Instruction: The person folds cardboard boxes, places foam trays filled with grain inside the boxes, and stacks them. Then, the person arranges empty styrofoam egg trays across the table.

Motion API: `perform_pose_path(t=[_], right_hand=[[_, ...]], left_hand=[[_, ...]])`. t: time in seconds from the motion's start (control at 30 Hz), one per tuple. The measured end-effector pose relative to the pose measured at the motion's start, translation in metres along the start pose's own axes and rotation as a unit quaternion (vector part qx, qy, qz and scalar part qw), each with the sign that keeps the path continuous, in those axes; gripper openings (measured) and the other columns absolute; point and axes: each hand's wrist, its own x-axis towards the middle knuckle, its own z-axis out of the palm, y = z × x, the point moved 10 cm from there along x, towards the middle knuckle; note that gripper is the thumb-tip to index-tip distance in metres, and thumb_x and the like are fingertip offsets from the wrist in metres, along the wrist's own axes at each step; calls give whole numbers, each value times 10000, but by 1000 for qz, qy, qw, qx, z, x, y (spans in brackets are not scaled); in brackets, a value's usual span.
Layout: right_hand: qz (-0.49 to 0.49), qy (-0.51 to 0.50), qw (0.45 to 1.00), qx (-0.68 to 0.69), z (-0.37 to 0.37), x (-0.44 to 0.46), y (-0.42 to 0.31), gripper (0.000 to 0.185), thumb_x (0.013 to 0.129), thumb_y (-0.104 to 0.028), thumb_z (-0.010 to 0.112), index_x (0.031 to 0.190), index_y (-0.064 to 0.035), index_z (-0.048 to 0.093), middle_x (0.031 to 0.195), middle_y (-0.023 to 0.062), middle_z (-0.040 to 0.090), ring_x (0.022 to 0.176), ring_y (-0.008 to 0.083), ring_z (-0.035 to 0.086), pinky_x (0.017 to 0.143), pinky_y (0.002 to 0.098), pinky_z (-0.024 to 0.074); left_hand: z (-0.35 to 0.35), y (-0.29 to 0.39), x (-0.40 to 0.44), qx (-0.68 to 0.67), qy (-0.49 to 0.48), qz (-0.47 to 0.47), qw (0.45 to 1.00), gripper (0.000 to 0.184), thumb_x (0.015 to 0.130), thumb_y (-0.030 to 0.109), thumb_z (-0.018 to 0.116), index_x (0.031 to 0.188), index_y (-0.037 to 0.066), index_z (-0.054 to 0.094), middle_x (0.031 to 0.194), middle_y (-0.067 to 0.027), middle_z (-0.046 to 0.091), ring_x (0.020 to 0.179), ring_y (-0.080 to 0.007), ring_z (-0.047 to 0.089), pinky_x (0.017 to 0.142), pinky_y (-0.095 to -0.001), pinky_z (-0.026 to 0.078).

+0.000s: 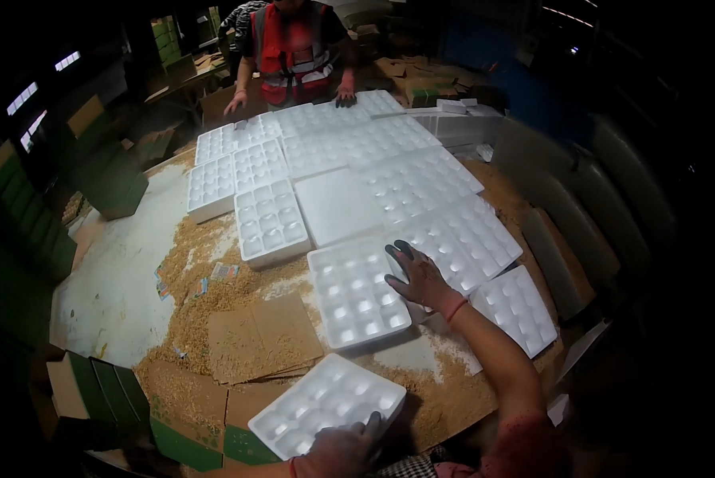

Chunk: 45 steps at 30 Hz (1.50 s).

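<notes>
Near the bottom edge my left hand grips the near edge of a white foam tray with round hollows, which is tilted over the table's front. My right hand, with dark fingertips, reaches forward with its fingers spread and touches the right edge of another white tray. Behind it lie several more white trays side by side, among them a narrow one at the left and one at the right. A flat white panel sits between them.
Sawdust-like crumbs and flattened cardboard cover parts of the table. Green and brown boxes stand at the lower left. Across the table a person in a red vest has both hands by the far trays. Grey slabs lean at the right.
</notes>
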Motion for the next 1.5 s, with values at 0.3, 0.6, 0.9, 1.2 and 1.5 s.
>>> perform_pose_path(t=[0.3, 0.6, 0.9, 1.2, 1.5], right_hand=[[142, -122, 979, -77, 83, 144, -10, 816, 843, -523, 559, 1450, -59, 273, 1456, 238, 312, 1327, 382, 328, 1072, 527, 270], [289, -365, 857, -221, 188, 192, -3, 1001, 844, -161, 656, 1506, -113, -93, 1566, 204, 39, 1370, 514, 192, 1034, 693, 250], [123, -130, 984, -4, 78, 207, -36, 718, 886, -194, 520, 1498, -109, 154, 1463, 281, 284, 1264, 473, 395, 1035, 497, 353], [167, 166, 971, -38, 20, 158, 43, 526, 889, -221, 546, 1379, -92, 407, 1380, 212, 416, 1259, 428, 413, 1029, 460, 379], [115, -88, 971, -192, 154, 152, 32, 649, 951, -508, 330, 1451, -95, 331, 1494, 206, 298, 1384, 373, 259, 1103, 491, 168]], left_hand=[[-165, -101, 82, 37, 516, 48, 855, 588, 827, 299, 647, 1318, 34, 461, 1220, -217, 535, 1082, -387, 548, 906, -445, 456], [-221, -354, 218, 186, 414, -181, 872, 635, 772, 436, 660, 1352, 275, 458, 1476, -129, 329, 1360, -428, 245, 1052, -705, 107], [-204, -365, 159, 169, 471, -163, 850, 259, 750, 163, 616, 1008, 156, 638, 1440, -139, 357, 1261, -471, 337, 1044, -705, 167], [-211, -346, 178, 161, 460, -164, 858, 236, 764, 163, 606, 997, 135, 625, 1464, -145, 326, 1273, -470, 336, 1040, -711, 173], [-210, -335, 212, 205, 479, -142, 841, 232, 791, 222, 630, 1010, 144, 618, 1453, -115, 361, 1208, -382, 417, 1011, -703, 222]])
